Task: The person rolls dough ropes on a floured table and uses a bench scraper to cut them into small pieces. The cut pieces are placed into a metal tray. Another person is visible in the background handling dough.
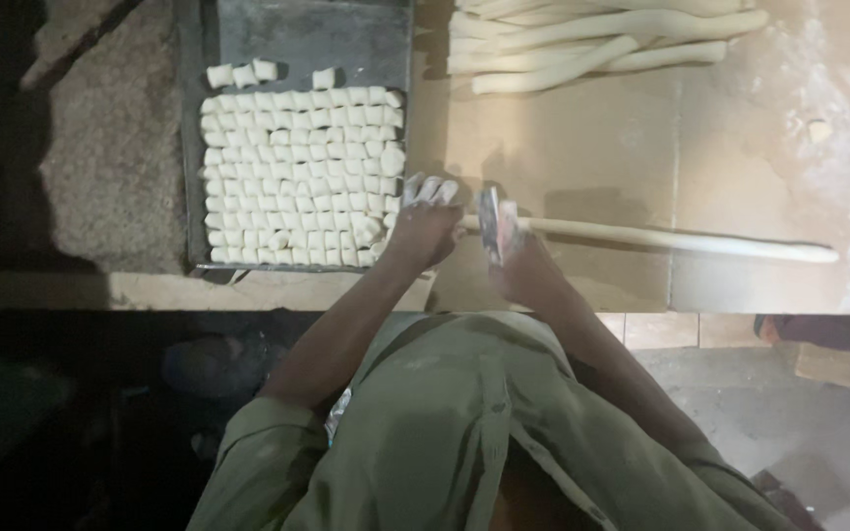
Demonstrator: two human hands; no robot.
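Floured table (582,138), long pale dough rope (681,240)

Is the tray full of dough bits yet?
Nearly full. Small dough pieces fill most of the dark tray in tight rows, but the strip at its far end is mostly bare.

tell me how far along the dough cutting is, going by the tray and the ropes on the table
Done: the tray holds many rows of cut dough pieces, with only its top strip bare. In hand: the left hand rests on the near end of one long dough rope while the right hand holds a scraper at it. Left: nearly all of that rope, plus a pile of uncut ropes at the table's far edge.
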